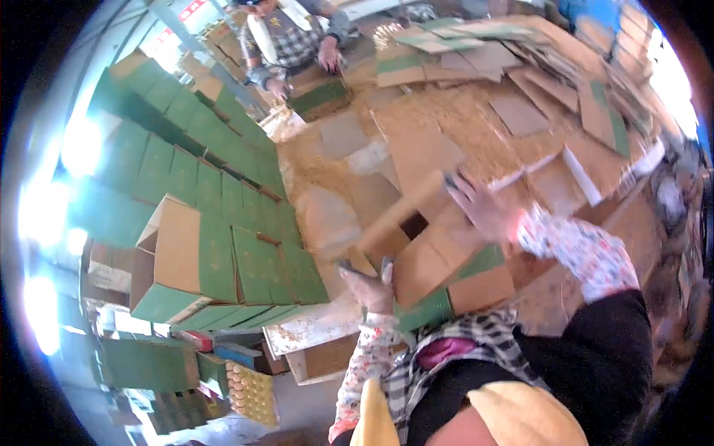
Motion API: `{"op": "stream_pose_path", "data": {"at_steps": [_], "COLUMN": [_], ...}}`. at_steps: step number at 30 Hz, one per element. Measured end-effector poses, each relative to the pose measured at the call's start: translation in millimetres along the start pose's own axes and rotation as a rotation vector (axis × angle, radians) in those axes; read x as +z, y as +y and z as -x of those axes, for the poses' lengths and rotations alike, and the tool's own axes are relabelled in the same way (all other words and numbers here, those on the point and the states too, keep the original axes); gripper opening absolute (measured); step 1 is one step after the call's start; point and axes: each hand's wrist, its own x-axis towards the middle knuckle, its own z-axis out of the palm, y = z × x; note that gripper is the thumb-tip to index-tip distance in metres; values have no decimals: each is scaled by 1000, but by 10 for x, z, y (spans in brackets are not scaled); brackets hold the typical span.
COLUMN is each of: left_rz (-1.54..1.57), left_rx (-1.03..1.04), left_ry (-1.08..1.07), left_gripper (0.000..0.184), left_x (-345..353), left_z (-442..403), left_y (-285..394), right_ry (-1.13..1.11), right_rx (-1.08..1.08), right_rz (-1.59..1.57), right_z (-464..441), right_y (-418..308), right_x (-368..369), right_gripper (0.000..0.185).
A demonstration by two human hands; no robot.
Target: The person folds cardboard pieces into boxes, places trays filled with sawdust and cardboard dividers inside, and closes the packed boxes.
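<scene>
Cardboard (424, 157) littered the tabletop (465, 111); left hand (370, 288) and right hand (480, 208) touched a box (425, 266) at eight and two o'clock, fingers spread.

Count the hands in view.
4: the wearer's left hand and right hand, both at the near carton; a co-worker's hand above the far carton, their other hand beside it.

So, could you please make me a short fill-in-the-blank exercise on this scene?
1. The box at the left hand and the right hand is made of brown and green ____.
2. The stacked boxes are closer to the ____ hand than to the other one.
3. Besides brown, the main colour of those stacked boxes is ____.
4. The co-worker across the table wears a black-and-white shirt with a ____ pattern.

Missing words: cardboard; left; green; checked.
</scene>
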Motion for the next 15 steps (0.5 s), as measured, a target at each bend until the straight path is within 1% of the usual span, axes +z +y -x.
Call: {"op": "stream_pose_path", "data": {"at_steps": [2,3,5,6,7,9,10,11,13,14,15], "left_rz": [-53,150,572,781,788,699,644,717,527,407,348], "left_rx": [-88,-285,-640,-814,-897,-1118,-1218,-1057,-94,341,244], "left_ry": [-33,-124,-303,-397,-610,-868,-992,-978,-639,-435,-411], "left_gripper": [102,95,82,76,62,57,54,55,55,55,57], "left_x": [-21,-42,-7,-20,46,-111,-170,-113,-426,-631,-583], "left_z": [81,132,-47,-115,-116,-355,-441,-366,-419,-271,86], "left_y": [-29,18,220,252,-55,89,145,116,634,731,212], "right_ry": [-129,-123,-80,-9,90,359,458,493,529,482,372], "right_rx": [-119,-86,11,101,235,535,651,718,701,655,623], "right_rz": [-341,-504,-818,-979,-1122,-1400,-1484,-1547,-1674,-1762,-1825], "right_z": [368,441,441,396,290,33,-56,-48,85,148,194], "right_y": [26,86,229,268,289,305,289,223,141,184,257], "right_x": [-368,-274,-33,63,141,275,365,443,400,266,182], "right_gripper": [72,71,69,69,69,68,68,68,68,68,68]}}
